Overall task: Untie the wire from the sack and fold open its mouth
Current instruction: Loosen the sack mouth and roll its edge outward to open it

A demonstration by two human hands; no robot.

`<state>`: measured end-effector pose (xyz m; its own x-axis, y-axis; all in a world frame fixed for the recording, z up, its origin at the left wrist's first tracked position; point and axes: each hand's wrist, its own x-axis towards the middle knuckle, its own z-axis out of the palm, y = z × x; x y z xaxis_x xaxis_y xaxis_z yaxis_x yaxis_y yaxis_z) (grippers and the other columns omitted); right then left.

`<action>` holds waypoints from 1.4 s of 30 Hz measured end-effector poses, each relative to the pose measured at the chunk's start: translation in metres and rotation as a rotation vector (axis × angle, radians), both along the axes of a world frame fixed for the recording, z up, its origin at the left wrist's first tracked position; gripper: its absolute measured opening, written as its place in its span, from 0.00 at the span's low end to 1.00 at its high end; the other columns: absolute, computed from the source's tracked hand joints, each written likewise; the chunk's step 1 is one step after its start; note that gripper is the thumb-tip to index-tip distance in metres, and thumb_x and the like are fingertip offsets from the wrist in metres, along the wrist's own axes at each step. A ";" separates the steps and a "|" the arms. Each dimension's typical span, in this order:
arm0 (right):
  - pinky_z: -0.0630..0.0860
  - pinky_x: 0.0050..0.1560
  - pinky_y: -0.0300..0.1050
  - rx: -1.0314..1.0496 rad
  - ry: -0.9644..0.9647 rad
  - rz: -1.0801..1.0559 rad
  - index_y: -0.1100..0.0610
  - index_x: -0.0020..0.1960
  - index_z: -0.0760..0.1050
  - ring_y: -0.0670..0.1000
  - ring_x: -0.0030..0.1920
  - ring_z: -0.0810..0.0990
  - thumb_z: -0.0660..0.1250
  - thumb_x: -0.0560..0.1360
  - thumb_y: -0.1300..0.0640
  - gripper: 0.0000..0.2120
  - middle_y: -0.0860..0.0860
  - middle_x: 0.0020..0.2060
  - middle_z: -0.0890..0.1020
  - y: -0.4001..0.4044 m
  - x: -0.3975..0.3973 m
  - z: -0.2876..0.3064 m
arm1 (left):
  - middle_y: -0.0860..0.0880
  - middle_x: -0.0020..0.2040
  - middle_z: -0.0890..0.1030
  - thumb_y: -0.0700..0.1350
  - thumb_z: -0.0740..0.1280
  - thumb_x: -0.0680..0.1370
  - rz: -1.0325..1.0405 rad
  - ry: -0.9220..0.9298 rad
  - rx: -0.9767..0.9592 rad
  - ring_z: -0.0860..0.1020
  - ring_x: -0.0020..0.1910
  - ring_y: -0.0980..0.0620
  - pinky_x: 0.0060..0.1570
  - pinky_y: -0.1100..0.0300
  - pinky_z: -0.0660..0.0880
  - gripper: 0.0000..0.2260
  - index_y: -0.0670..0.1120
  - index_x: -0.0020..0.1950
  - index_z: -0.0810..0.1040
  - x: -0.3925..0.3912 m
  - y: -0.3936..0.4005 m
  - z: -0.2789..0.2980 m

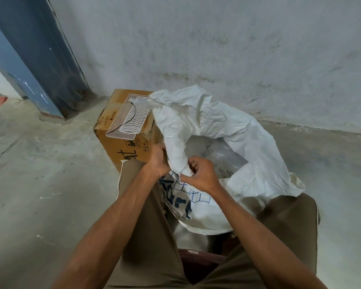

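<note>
Sack mouth half open, both hands on the near rim

Large crumpled white woven sack with blue printing (196, 197): stands on the floor between the seated person's knees; mouth already gaping, far rim standing tall and slumped, clear plastic packaging visible inside. Brown cardboard box (121, 147): just behind-left of the sack, bearing a clear plastic tray with a white slotted grille (127, 117); on that tray lies a thin black wire (131, 116), apparently the removed tie. Right hand (200, 174): fingers curled, pinching the twisted near rim. Left hand (158, 161): fingers closed on the same gathered fabric. Risks, as I judge: the tall far flap could flop back over the opening; a hard tug might tip the sack or knock the tray.
</note>
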<state>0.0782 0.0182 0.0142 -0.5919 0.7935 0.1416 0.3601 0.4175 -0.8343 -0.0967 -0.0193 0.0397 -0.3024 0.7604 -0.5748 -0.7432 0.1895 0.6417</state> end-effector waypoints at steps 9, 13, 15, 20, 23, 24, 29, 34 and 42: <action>0.69 0.29 0.44 0.238 -0.271 -0.127 0.53 0.40 0.69 0.49 0.30 0.75 0.74 0.63 0.62 0.14 0.47 0.30 0.76 -0.010 -0.019 -0.013 | 0.51 0.33 0.77 0.56 0.69 0.79 -0.010 0.793 -0.121 0.75 0.33 0.54 0.39 0.57 0.72 0.18 0.43 0.40 0.78 0.032 -0.018 0.001; 0.69 0.32 0.45 0.245 -0.234 -0.085 0.52 0.42 0.69 0.49 0.32 0.74 0.74 0.64 0.62 0.16 0.46 0.34 0.76 -0.014 -0.018 -0.011 | 0.45 0.51 0.82 0.44 0.66 0.82 0.070 0.554 -0.214 0.80 0.51 0.47 0.58 0.53 0.77 0.12 0.36 0.58 0.79 0.020 0.001 -0.008; 0.69 0.33 0.42 0.148 -0.115 -0.026 0.52 0.43 0.70 0.44 0.31 0.70 0.76 0.63 0.60 0.16 0.42 0.33 0.72 -0.010 -0.014 -0.007 | 0.44 0.56 0.82 0.39 0.61 0.82 0.162 0.279 -0.209 0.80 0.52 0.44 0.66 0.45 0.76 0.13 0.35 0.63 0.78 0.015 0.007 -0.011; 0.72 0.37 0.37 -0.146 0.003 0.101 0.54 0.50 0.79 0.42 0.33 0.72 0.79 0.67 0.61 0.14 0.48 0.36 0.75 -0.003 -0.006 0.009 | 0.38 0.56 0.83 0.48 0.57 0.79 0.269 0.079 -0.212 0.81 0.53 0.38 0.60 0.43 0.78 0.19 0.38 0.56 0.82 0.003 0.018 -0.030; 0.73 0.37 0.38 -0.099 -0.062 0.076 0.49 0.53 0.77 0.42 0.34 0.74 0.81 0.64 0.55 0.21 0.46 0.38 0.78 -0.004 -0.008 0.005 | 0.37 0.53 0.83 0.57 0.63 0.79 0.189 0.064 -0.124 0.81 0.52 0.39 0.65 0.41 0.74 0.22 0.39 0.55 0.81 0.000 0.021 -0.030; 0.73 0.36 0.37 -0.070 -0.081 0.063 0.49 0.54 0.77 0.41 0.34 0.75 0.81 0.61 0.56 0.23 0.46 0.37 0.78 -0.005 -0.009 0.004 | 0.37 0.54 0.84 0.62 0.66 0.77 0.125 0.097 -0.093 0.82 0.54 0.39 0.64 0.40 0.75 0.25 0.41 0.58 0.82 -0.001 0.020 -0.028; 0.72 0.32 0.29 0.029 -0.034 -0.037 0.57 0.44 0.79 0.38 0.32 0.76 0.83 0.58 0.60 0.18 0.47 0.33 0.80 -0.010 -0.008 -0.002 | 0.48 0.62 0.82 0.68 0.79 0.62 -0.214 0.553 -0.149 0.82 0.58 0.46 0.60 0.44 0.79 0.43 0.49 0.70 0.72 -0.014 0.015 -0.024; 0.72 0.32 0.34 0.032 0.022 -0.032 0.57 0.42 0.79 0.42 0.31 0.74 0.80 0.60 0.63 0.14 0.45 0.32 0.78 -0.015 -0.013 -0.012 | 0.45 0.62 0.82 0.52 0.68 0.79 -0.223 0.840 -0.220 0.81 0.57 0.46 0.61 0.46 0.78 0.21 0.43 0.68 0.77 -0.016 0.021 -0.010; 0.74 0.41 0.35 -0.263 0.065 0.094 0.54 0.53 0.79 0.43 0.39 0.75 0.81 0.65 0.60 0.19 0.48 0.42 0.78 -0.002 -0.001 0.008 | 0.36 0.62 0.80 0.56 0.57 0.74 0.083 0.181 -0.095 0.79 0.59 0.38 0.66 0.39 0.74 0.27 0.39 0.64 0.78 -0.006 0.011 0.019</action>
